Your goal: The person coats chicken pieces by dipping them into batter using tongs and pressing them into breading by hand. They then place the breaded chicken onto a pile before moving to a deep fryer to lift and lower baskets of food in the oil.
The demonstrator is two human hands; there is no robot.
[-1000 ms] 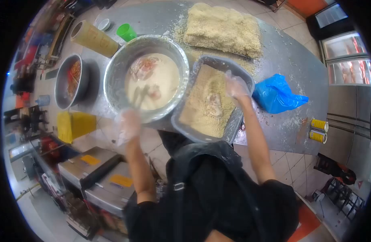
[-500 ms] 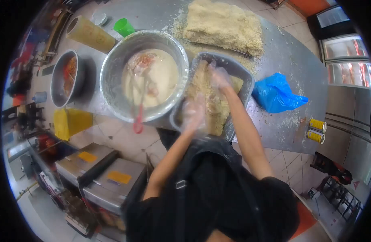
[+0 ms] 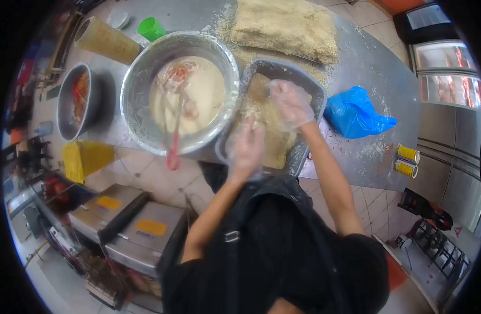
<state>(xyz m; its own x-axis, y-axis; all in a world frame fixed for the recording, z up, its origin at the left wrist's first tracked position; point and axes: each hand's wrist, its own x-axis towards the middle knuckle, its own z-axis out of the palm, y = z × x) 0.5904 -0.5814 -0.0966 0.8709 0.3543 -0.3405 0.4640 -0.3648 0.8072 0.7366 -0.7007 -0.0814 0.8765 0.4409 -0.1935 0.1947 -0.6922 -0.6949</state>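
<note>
A grey plastic tub (image 3: 318, 99) holds pale yellow crumbs (image 3: 274, 154), and both my hands are inside its rim. My left hand (image 3: 248, 149), in a clear plastic glove, is over the near left part with its fingers stretched away from me. Some loose crumbs show by its fingertips. On the far right side of the tub, my right hand (image 3: 291, 104) has its gloved fingers curled inward above the crumbs. Whatever they may hold is hidden. Left of the tub stands a large metal bowl (image 3: 129, 112) of creamy batter (image 3: 201, 91), with red-handled tongs (image 3: 173, 152) leaning in it.
Behind the tub is a crumb-covered tray (image 3: 285, 29). A blue plastic bag (image 3: 358, 115) and two yellow cans (image 3: 407, 161) are to the right. A smaller bowl (image 3: 63, 118), a cardboard-coloured roll (image 3: 107, 42) and a green cup (image 3: 151, 29) are to the left.
My right hand has drawn back toward me from the tub's far end and its fingers have curled. The left hand has turned slightly, fingertips raised. The whole view has shifted a little.
</note>
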